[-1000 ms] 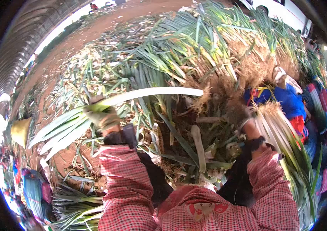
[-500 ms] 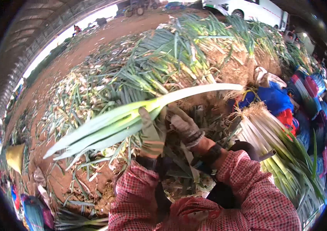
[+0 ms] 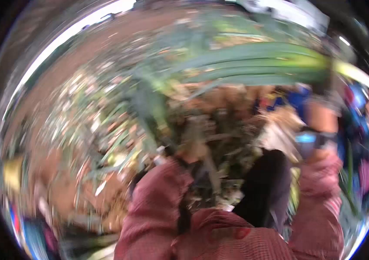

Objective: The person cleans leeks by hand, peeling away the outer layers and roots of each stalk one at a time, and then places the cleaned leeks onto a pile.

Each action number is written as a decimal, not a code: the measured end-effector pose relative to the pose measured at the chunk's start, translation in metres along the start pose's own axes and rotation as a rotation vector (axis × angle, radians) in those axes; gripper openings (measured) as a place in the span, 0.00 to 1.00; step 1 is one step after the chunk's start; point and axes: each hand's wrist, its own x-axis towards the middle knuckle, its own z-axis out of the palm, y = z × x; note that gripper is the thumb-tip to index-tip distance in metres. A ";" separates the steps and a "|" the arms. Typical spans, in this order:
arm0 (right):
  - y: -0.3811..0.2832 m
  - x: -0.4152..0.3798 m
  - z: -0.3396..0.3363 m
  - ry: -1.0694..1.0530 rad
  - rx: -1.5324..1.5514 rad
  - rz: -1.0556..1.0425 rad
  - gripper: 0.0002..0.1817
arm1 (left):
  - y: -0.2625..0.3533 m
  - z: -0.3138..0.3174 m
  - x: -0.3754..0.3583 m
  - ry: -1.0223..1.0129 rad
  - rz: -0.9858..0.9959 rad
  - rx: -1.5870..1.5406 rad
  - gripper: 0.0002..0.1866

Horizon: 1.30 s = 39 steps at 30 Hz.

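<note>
A leek (image 3: 271,65) is held up at the upper right, its green leaves fanned to the left and its pale stem pointing right. My right hand (image 3: 326,89), gloved and blurred, is closed round it where leaves meet stem. Low in the middle, my left hand (image 3: 195,136) hangs over the leafy litter, away from that leek. Motion smears its fingers, so I cannot make out their shape. Below my right forearm lies a bundle of leeks (image 3: 280,130), partly covered by the arm and my knee.
More leeks (image 3: 219,26) are heaped across the back. Leaf trimmings (image 3: 102,108) litter the reddish ground at left. Blue cloth or sacking (image 3: 298,99) lies right of centre, with colourful bundles (image 3: 366,147) beyond. A white vehicle (image 3: 297,13) stands far back; a yellow object (image 3: 12,174) sits far left.
My right hand has swung up and right with the leek, out of both hands' reach at centre. My left hand has come off its leaves and dropped slightly. The view has blurred.
</note>
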 end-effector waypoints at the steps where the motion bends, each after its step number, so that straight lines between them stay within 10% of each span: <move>1: -0.002 0.025 -0.036 -0.013 -0.204 -0.062 0.12 | 0.006 0.008 -0.008 -0.052 -0.021 -0.096 0.07; 5: -0.042 0.082 -0.075 -0.035 -0.539 -0.254 0.12 | 0.029 0.055 -0.024 -0.047 -0.083 -0.452 0.08; 16: -0.107 -0.088 0.139 -0.552 -0.192 -0.412 0.15 | 0.092 0.101 -0.048 0.276 0.125 -0.509 0.13; 21: -0.159 -0.223 0.246 -1.025 0.077 -0.385 0.16 | 0.144 -0.016 -0.065 1.011 0.507 0.409 0.16; 23: -0.176 -0.263 0.272 -1.234 0.163 -0.293 0.17 | 0.186 -0.071 -0.104 0.984 0.658 -0.679 0.21; 33: -0.091 -0.256 0.248 -1.343 0.165 0.312 0.13 | 0.290 -0.332 -0.463 1.213 0.803 -0.099 0.17; 35: -0.041 -0.232 0.238 -1.298 0.116 0.382 0.12 | 0.313 -0.321 -0.520 1.142 0.774 -0.302 0.21; 37: 0.011 -0.205 0.228 -1.358 0.327 0.763 0.13 | 0.318 -0.344 -0.591 1.492 0.466 0.556 0.23; 39: 0.040 -0.194 0.221 -1.416 0.429 0.926 0.12 | 0.353 -0.283 -0.567 1.716 0.625 0.037 0.20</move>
